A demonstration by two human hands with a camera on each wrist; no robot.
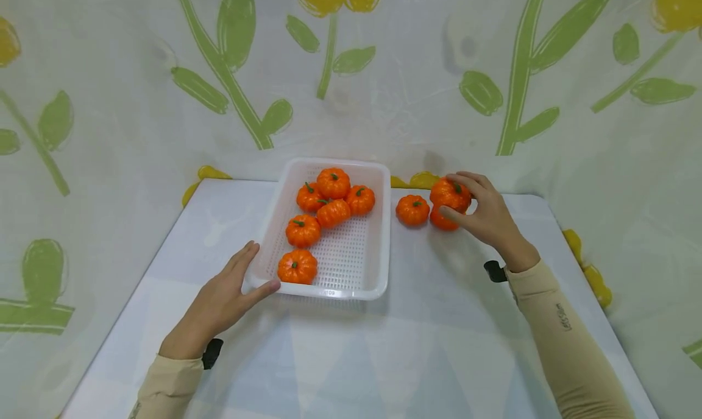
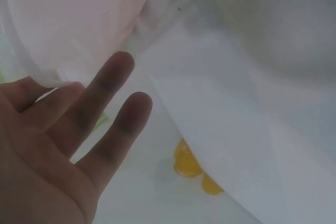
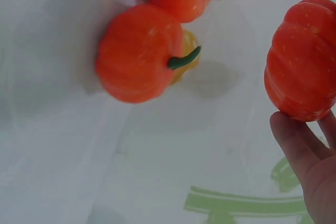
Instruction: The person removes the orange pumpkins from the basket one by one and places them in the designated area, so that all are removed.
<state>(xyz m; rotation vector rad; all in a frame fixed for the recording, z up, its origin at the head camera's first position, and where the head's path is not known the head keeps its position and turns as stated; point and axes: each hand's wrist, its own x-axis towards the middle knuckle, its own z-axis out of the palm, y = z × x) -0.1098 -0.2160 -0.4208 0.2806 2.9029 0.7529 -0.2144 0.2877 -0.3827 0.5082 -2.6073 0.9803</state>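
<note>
Basket [image 1: 351, 251] holds six pumpkins [image 1: 303, 231], two beside; right hand [image 1: 485, 212] pinches another [image 1: 445, 193], left hand [image 1: 222, 297] spread.

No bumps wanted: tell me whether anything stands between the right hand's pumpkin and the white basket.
Yes: on the table, an orange pumpkin sits between the held pumpkin and the basket; its right rim also stands in the way.

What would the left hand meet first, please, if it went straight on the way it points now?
Most likely the left side of the white basket, immediately beside the left hand; exact depth is hard to judge.
</note>
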